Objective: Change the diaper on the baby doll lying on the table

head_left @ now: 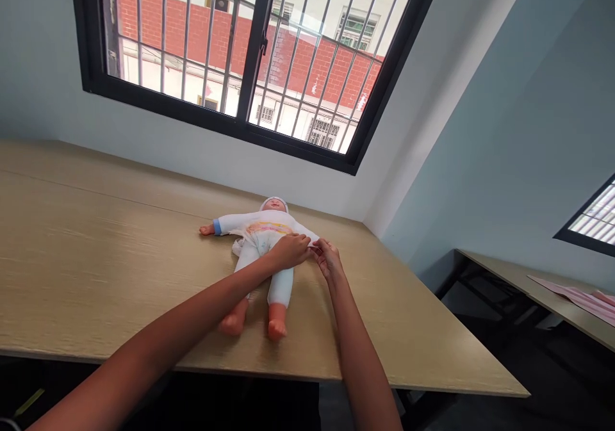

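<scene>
A baby doll in white clothes and a white cap lies on its back on the wooden table, head toward the window, bare feet toward me. My left hand rests over the doll's right side, fingers closed on the white sleeve. My right hand pinches the end of that same sleeve just beside it. The doll's arm on that side is hidden under my hands. Its other arm, with a blue cuff, stretches out to the left.
A large barred window sits in the wall behind the table. A second table stands at the right with pink sheets on it. The floor gap between the tables is dark.
</scene>
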Action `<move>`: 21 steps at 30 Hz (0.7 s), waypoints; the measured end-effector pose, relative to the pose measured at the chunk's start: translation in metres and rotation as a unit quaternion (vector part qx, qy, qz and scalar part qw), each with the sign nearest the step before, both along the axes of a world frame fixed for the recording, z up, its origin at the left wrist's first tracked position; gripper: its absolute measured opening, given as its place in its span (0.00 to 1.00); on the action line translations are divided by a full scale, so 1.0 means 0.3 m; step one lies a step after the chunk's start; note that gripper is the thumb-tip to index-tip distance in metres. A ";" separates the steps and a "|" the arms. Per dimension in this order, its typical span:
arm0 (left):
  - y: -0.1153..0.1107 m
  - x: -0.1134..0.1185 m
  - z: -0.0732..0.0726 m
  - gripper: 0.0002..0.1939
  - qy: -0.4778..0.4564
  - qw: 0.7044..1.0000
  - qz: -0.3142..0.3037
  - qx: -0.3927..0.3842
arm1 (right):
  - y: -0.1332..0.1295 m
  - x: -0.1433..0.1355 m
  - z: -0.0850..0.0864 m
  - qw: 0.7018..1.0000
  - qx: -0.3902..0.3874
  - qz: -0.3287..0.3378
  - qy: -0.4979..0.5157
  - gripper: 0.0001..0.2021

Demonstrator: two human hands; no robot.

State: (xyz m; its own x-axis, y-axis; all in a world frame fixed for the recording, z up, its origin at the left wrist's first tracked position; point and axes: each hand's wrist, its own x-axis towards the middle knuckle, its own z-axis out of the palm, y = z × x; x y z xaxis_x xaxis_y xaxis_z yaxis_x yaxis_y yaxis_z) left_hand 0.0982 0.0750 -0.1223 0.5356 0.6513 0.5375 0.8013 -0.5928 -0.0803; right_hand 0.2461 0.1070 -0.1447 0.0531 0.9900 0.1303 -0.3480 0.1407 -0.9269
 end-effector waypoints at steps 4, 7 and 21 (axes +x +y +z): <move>-0.025 0.016 -0.008 0.12 0.014 1.000 0.014 0.011 | -0.007 -0.005 0.003 1.000 0.002 -0.015 -0.004 0.13; -0.059 0.042 -0.021 0.13 0.012 0.999 0.046 0.021 | -0.013 -0.009 0.015 0.999 0.007 -0.026 -0.025 0.15; -0.057 0.101 -0.094 0.12 -0.025 0.998 0.052 -0.007 | 0.073 -0.240 0.193 0.914 0.044 -0.071 -0.396 0.11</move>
State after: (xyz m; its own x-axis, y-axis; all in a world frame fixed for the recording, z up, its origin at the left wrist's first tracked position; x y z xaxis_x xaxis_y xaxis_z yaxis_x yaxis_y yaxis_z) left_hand 0.1284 0.0579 -0.1504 0.4375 0.7104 0.5513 0.8617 -0.5065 -0.0311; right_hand 0.1741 0.1289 -0.0867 0.0345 0.9642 0.2631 0.4548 0.2192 -0.8632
